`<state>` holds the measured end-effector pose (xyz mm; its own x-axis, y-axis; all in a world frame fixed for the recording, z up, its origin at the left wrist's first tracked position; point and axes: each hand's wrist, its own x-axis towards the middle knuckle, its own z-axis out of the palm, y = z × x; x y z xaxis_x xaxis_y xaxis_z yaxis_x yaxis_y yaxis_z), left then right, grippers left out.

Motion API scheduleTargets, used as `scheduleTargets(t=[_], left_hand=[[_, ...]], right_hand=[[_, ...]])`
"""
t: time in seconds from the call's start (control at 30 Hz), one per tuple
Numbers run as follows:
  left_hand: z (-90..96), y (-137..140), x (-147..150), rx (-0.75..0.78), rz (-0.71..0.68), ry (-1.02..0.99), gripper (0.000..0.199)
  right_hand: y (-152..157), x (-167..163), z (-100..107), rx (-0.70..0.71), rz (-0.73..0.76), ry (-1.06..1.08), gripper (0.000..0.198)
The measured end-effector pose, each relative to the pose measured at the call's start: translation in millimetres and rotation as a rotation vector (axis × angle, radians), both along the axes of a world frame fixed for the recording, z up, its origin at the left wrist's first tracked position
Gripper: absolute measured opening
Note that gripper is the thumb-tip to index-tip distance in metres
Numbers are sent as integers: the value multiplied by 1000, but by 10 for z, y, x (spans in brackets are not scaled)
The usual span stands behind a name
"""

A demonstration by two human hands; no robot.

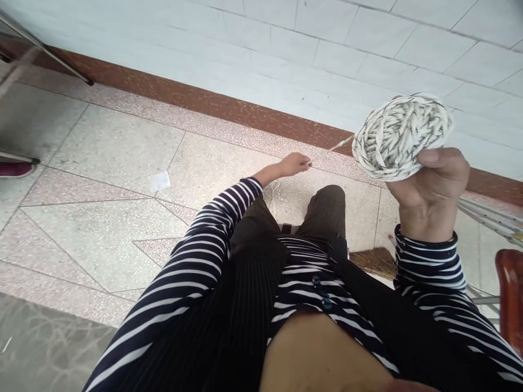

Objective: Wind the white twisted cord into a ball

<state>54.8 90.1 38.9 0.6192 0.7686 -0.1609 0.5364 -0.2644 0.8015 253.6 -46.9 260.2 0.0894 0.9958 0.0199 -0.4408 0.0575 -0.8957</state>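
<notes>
Raised at the right, my right hand [439, 188] grips a ball of yarn [402, 136], thick, white and flecked with dark strands. The thumb presses on its near side, and most of the fingers are hidden behind it. From the ball's left side a strand of yarn [341, 144] runs toward my left hand [296, 163]. That hand is closed in a pinch above my knees, with the strand seeming to end at its fingertips. Below it, loose loops of yarn [275, 193] hang or lie between my legs; I cannot tell which.
A white tiled wall [253, 43] with a brown skirting stands in front. On the floor at left lies a white scrap [160, 181]. A metal leg [61, 57] and a red shoe [16, 169] are at far left. A broom head [373, 258] and reddish-brown chair part [510, 294] are at right.
</notes>
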Motion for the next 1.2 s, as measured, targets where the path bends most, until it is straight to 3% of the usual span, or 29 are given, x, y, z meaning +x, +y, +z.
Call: scheduleTargets(t=[0.07,0.17,0.33,0.53,0.73,0.9,1.0,1.1,1.2], left_hand=[[-79,-309,60,-38,-22,-142,16],[-46,-644,42,-63,89,-326,18],[71,-888,-188,-15,314,-402,19],[-57,-903,-403,-32,338,-420,29],[-5,-816,-360,113,304,-278,26],[179,-821,-6,-7,258,-558,25],[308,-857,120,-102,351,-737,30],[432,-887,63,-158,440,-846,31],[522,-893,-93,-221,406,-875,36]], right_hand=[[82,-41,-62,21,23,-13,73],[186,-114,-142,30,40,-24,61],[238,-115,-195,-24,22,-57,51],[212,-51,-230,-36,6,55,67],[120,-136,-287,-59,51,135,76],[68,-288,-359,-103,169,119,81],[73,-302,-392,-128,220,72,78],[90,-203,-465,-121,242,46,71],[78,-57,-589,-135,233,45,65]])
